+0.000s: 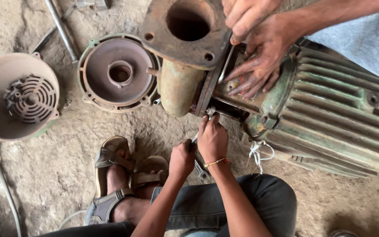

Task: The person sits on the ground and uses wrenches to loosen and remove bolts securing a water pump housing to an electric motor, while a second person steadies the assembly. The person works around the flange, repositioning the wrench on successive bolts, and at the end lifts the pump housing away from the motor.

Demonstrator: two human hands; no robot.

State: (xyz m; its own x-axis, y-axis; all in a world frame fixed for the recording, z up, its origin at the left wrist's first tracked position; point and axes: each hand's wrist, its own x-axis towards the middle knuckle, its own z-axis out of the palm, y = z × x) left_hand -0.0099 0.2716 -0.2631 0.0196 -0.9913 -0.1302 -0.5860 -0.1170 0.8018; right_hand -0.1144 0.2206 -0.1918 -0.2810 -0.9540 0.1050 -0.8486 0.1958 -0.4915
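A rusty pump with a green ribbed motor (330, 109) lies on the dirt floor. I squat beside it. My right hand (212, 138), with a thin bracelet on the wrist, is closed around a spanner (209, 112) set at the joint between pump flange and motor. My left hand (181, 158) grips a spanner handle (201, 170) just below it. Opposite me, another person's hand (259, 66) presses flat on the motor housing. Their other hand (244, 17) holds a thin metal tool (226, 65) in the seam.
A round pump cover plate (119, 72) lies left of the pump, and a fan cover bowl (18, 96) further left. Metal rods (62, 30) lie at the top left. A hose (5, 188) runs along the left edge. My sandalled feet (115, 175) rest below.
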